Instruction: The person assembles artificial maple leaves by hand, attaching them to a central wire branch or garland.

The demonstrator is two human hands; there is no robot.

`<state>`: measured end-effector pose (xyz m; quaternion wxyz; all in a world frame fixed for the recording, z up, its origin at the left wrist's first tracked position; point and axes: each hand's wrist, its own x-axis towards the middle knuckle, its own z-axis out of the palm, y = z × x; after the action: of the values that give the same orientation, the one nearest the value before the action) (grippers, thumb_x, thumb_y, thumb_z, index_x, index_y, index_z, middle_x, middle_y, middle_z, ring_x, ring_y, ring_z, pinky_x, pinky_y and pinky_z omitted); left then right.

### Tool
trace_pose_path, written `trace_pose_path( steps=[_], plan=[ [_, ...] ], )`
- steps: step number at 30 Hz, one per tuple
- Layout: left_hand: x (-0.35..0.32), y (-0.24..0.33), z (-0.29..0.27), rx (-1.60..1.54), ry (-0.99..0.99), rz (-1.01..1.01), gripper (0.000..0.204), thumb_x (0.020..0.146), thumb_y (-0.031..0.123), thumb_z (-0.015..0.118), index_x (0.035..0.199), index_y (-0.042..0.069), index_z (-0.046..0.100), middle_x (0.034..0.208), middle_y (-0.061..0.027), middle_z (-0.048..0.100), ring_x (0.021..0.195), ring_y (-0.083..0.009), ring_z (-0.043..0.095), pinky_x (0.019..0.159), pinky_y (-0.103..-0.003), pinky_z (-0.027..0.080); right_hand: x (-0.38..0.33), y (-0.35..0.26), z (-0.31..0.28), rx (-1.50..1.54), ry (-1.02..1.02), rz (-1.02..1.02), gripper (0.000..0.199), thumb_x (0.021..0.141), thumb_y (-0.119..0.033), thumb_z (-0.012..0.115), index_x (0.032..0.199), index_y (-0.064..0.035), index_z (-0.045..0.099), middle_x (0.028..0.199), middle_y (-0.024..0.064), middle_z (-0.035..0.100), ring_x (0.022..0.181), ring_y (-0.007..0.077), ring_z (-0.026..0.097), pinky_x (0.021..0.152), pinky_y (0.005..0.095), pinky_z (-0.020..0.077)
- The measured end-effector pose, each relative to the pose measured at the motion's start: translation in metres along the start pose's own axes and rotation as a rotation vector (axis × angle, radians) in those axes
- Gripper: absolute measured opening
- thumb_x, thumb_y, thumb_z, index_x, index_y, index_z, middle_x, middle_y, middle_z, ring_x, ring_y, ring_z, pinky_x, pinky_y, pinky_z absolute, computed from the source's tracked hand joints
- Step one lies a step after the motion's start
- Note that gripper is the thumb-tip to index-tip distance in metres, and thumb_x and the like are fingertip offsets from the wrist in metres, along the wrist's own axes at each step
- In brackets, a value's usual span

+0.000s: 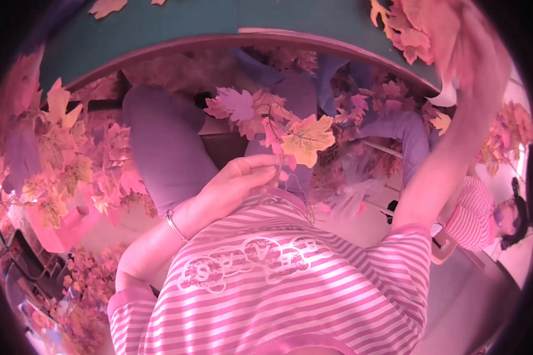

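Observation:
In front of my striped shirt, my left hand (243, 180) is closed in a pinch round the thin stem of an artificial maple leaf garland (307, 141). Its yellow, orange and pinkish leaves spread above my lap, and fine strands hang below the fingers. My right arm stretches far out to the upper right. There my right hand (456, 50) is beside a cluster of artificial maple leaves (410, 38) on the right end of the green tabletop (189, 26). Blur and the picture's dark rim hide how its fingers are set.
The table's curved edge runs above my knees. Heaps of leaf garlands (71, 160) hang and lie at my left, near a pink container (65, 228). More leaves (80, 290) lie lower left. Another person in a striped top (474, 213) is at the right.

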<state>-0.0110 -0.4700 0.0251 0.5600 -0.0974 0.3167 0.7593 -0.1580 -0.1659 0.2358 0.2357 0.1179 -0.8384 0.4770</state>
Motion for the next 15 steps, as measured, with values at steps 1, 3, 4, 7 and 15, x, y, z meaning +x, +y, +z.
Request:
trace_pose_path(
  steps=[1, 3, 4, 7, 15],
  plan=[
    [0.001, -0.003, -0.002, -0.009, 0.004, 0.002, 0.037, 0.103, 0.015, 0.062, 0.139, 0.006, 0.061, 0.110, -0.0031, 0.070, 0.093, -0.0055, 0.060, 0.083, -0.020, 0.052, -0.031, -0.014, 0.005, -0.092, 0.002, 0.132, 0.022, 0.091, -0.018, 0.067, 0.101, 0.0008, 0.064, 0.098, 0.0153, 0.070, 0.095, 0.0253, 0.067, 0.090, 0.0383, 0.0532],
    [0.007, -0.008, -0.005, -0.047, -0.110, -0.054, 0.040, 0.105, 0.019, 0.059, 0.143, 0.005, 0.057, 0.113, 0.0022, 0.068, 0.099, -0.0021, 0.057, 0.082, -0.018, 0.048, -0.091, -0.033, 0.031, 0.438, -0.517, 0.242, 0.010, 0.086, -0.003, 0.063, 0.095, 0.0006, 0.061, 0.105, 0.0154, 0.070, 0.096, 0.0336, 0.068, 0.089, 0.0491, 0.0538],
    [0.008, -0.014, -0.006, -0.094, -0.067, -0.031, 0.038, 0.104, 0.017, 0.061, 0.138, 0.002, 0.060, 0.110, 0.0016, 0.068, 0.093, -0.0025, 0.058, 0.078, -0.017, 0.048, -0.108, -0.029, 0.054, 0.353, -0.738, 0.075, 0.021, 0.078, -0.003, 0.073, 0.097, -0.0003, 0.065, 0.087, 0.0106, 0.068, 0.079, 0.0194, 0.067, 0.072, 0.0303, 0.0527],
    [0.007, -0.019, -0.008, -0.175, -0.085, -0.064, 0.030, 0.103, 0.016, 0.062, 0.129, 0.001, 0.063, 0.105, 0.0011, 0.068, 0.086, -0.0028, 0.059, 0.073, -0.016, 0.047, -0.185, -0.043, 0.088, 0.227, -0.843, 0.274, 0.015, 0.084, 0.001, 0.068, 0.098, -0.0028, 0.065, 0.088, 0.0113, 0.064, 0.073, 0.0271, 0.064, 0.065, 0.0335, 0.0516],
    [0.004, -0.026, -0.007, -0.102, -0.024, -0.038, 0.019, 0.102, 0.021, 0.066, 0.115, 0.007, 0.066, 0.100, 0.0025, 0.068, 0.084, -0.0016, 0.056, 0.072, -0.015, 0.046, -0.237, -0.015, 0.089, -0.036, -0.501, 0.694, 0.011, 0.086, 0.004, 0.072, 0.095, 0.0026, 0.064, 0.085, 0.0061, 0.067, 0.075, 0.0082, 0.064, 0.062, 0.0253, 0.0493]
  ],
)
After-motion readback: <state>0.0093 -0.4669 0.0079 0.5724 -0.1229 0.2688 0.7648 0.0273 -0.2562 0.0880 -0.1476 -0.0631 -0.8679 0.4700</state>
